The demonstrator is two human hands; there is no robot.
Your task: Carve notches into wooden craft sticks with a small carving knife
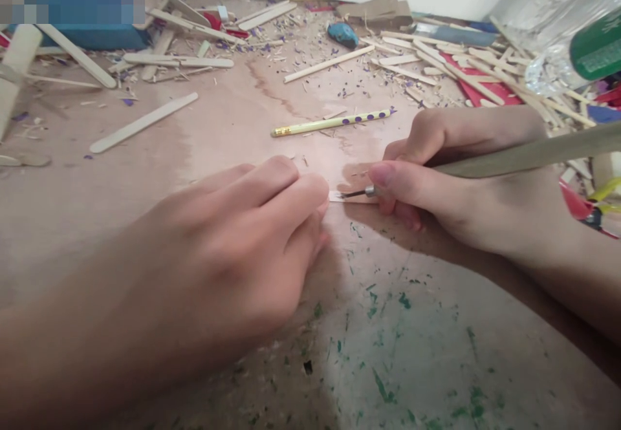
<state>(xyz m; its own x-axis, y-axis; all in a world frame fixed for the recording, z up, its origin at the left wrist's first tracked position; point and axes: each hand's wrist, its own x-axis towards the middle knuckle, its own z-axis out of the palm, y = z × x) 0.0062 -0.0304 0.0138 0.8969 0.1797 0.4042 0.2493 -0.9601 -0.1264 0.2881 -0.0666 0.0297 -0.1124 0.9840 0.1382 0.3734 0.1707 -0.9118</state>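
Note:
My left hand (242,242) is closed, its fingertips pinning a thin wooden craft stick (334,196) against the tabletop. Only a short piece of the stick shows between my two hands. In my right hand (460,191) is a carving tool (543,149) with a long wooden handle and a slim metal tip, gripped like a pen. That dark tip touches the stick just right of my left fingertips, or hovers very close over it. Beyond both hands lies a pale yellow pencil (315,123) with purple dots.
Craft sticks (145,123) and shavings litter the wooden table (417,326), which has green marks in front. A small blue lump (342,34) sits at the back. At right lies a clear plastic bottle (548,42) with a green label; a blue box (97,37) is back left.

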